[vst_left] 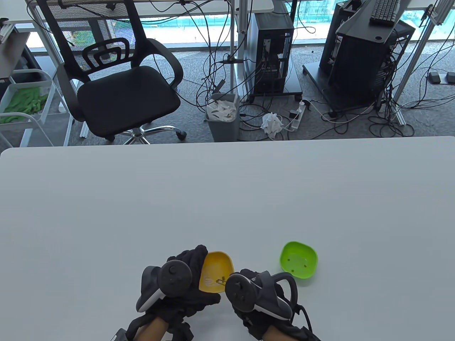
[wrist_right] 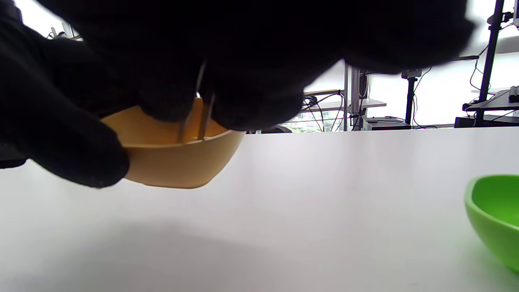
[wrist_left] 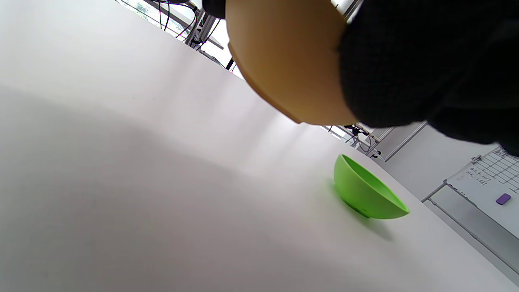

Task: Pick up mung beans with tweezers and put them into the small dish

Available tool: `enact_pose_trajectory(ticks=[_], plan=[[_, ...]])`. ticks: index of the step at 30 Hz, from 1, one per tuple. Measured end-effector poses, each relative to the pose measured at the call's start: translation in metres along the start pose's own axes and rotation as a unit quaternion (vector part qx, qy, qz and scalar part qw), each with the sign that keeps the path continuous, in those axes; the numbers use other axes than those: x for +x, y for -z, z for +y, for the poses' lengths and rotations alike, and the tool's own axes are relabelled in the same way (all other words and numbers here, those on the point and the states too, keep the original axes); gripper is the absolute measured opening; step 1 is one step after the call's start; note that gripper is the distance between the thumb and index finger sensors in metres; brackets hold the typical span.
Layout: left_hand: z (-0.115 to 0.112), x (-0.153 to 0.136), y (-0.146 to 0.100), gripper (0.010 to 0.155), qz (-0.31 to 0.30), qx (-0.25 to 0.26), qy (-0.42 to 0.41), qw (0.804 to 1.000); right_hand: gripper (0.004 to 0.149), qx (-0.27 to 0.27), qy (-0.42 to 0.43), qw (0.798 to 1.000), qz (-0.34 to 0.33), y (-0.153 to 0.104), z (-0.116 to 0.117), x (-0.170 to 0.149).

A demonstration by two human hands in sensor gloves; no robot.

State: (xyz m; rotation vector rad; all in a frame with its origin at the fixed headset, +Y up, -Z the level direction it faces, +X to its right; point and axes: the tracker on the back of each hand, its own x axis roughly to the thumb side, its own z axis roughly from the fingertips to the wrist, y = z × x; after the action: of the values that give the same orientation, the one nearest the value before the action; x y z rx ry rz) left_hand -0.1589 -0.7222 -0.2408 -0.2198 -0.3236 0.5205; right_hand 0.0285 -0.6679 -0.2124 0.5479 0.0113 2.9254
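My left hand (vst_left: 185, 273) grips a yellow dish (vst_left: 217, 270) by its left rim and holds it tilted above the table; its underside fills the top of the left wrist view (wrist_left: 284, 61). My right hand (vst_left: 256, 291) pinches metal tweezers (wrist_right: 198, 117) whose tips reach down into the yellow dish (wrist_right: 178, 162). A few small dark beans lie inside it (vst_left: 220, 280). A green dish (vst_left: 298, 261) stands on the table to the right, with a few beans in it. It also shows in the left wrist view (wrist_left: 365, 190) and the right wrist view (wrist_right: 494, 215).
The white table (vst_left: 227, 199) stretches far beyond the dishes. Its far edge runs across the middle of the table view. An office chair (vst_left: 121, 85), a bin and computer towers stand on the floor behind it.
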Motion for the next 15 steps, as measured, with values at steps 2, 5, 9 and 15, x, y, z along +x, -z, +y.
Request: enact_pose_trajectory(ticks=[2, 5, 9, 15], plan=[[-0.0004, 0.0000, 0.0000, 0.119, -0.001, -0.001, -0.001, 1.000, 0.036, 0.001, -0.001, 1.000, 0.000, 0.0003, 0.0003, 0.0008], [-0.0004, 0.0004, -0.0001, 0.119, 0.000, -0.001, 0.000, 1.000, 0.035, -0.001, -0.004, 1.000, -0.001, 0.0004, 0.0006, 0.0020], [-0.0008, 0.0007, -0.0002, 0.119, 0.000, -0.004, 0.002, 1.000, 0.035, 0.001, -0.006, 1.000, -0.002, 0.0001, 0.0006, 0.0028], [-0.0008, 0.0012, -0.0003, 0.119, 0.000, -0.004, 0.001, 1.000, 0.035, -0.002, -0.010, 1.000, -0.004, 0.0000, 0.0017, 0.0041]])
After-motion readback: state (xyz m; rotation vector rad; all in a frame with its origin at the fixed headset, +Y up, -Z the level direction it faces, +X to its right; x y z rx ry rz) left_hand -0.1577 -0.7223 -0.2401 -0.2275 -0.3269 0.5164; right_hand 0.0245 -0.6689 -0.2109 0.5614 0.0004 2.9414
